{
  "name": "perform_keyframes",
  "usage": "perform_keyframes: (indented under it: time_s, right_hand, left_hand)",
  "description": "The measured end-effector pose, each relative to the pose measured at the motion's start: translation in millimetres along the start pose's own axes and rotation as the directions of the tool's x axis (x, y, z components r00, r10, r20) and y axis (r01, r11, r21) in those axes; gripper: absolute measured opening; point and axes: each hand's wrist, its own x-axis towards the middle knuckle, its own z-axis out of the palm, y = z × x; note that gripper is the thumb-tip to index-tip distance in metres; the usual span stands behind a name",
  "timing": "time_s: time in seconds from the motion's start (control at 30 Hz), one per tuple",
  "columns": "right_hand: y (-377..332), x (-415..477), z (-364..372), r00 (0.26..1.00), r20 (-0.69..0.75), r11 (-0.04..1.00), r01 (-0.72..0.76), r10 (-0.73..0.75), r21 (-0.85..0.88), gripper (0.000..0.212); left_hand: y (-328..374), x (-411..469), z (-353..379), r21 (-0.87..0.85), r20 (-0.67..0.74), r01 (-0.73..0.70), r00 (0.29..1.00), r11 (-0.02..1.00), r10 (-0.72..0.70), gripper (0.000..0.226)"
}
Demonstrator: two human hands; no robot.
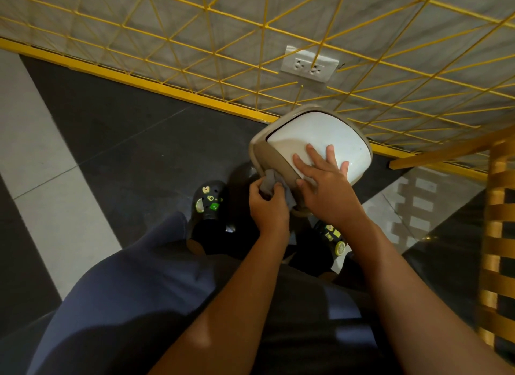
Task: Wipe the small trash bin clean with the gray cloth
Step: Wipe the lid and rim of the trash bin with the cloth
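The small trash bin [312,132] has a white lid set in a beige rim and stands on the floor by the wall, just beyond my feet. My right hand [326,185] lies flat on the lid's near edge, fingers spread, thumb on the beige rim. The gray cloth [274,182] is bunched against the bin's near-left rim and side. My left hand [267,204] is closed around it from below. The bin's body under the lid is mostly hidden by my hands.
A yellow wire grid [250,40] stands against the marble wall behind the bin, with a white double socket [309,65] in it. A woven yellow chair [498,221] stands at the right. My two dark clogs [209,201] stand on the dark and light floor tiles.
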Motion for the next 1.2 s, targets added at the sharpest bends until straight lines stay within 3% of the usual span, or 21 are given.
perform_keyframes:
  time_s: [0.3,0.5,0.6,0.73,0.93,1.07,1.13,1.2]
  right_hand:
    - [-0.3,0.1,-2.7,0.999,0.039,1.0,-0.001,0.001,-0.001,0.05]
    - [-0.6,0.4,-2.4,0.999,0.041,1.0,-0.007,0.008,-0.02,0.05]
    - [-1.4,0.8,-2.8,0.999,0.038,1.0,-0.008,0.009,-0.015,0.05]
    - [-1.3,-0.3,-2.5,0.999,0.033,1.0,-0.006,0.007,-0.014,0.05]
    - [-2.5,-0.6,-1.7,1.0,0.027,1.0,-0.012,0.013,-0.01,0.05]
    - [-3.6,-0.8,-4.1,0.999,0.036,1.0,-0.01,0.01,-0.006,0.05]
    - [-3.0,-1.4,-6.3,0.999,0.05,1.0,-0.004,0.006,-0.026,0.051]
    - [-3.5,-1.8,-8.2,0.998,0.063,0.999,-0.004,0.006,-0.037,0.051]
  left_hand:
    - [-4.6,3.8,-2.8,0.005,-0.007,0.054,0.999,0.999,-0.054,0.02]
    - [-4.7,-6.3,-6.5,-0.067,0.085,0.015,0.996,0.998,-0.01,0.015]
    - [-0.2,-0.4,-5.2,-0.039,0.044,-0.018,0.999,0.999,0.019,0.016]
    - [13.6,27.4,-3.6,-0.035,-0.044,0.056,0.997,0.998,-0.058,0.027]
    - [29.4,38.9,-4.2,0.143,0.029,-0.203,0.979,0.969,0.201,0.017]
    - [29.6,24.9,-0.5,0.325,0.17,-0.5,0.866,0.802,0.471,0.029]
    - [29.3,22.2,0.9,0.323,0.201,-0.536,0.844,0.78,0.497,0.029]
    - [29.9,21.3,-2.2,0.257,0.134,-0.43,0.903,0.866,0.408,0.029]
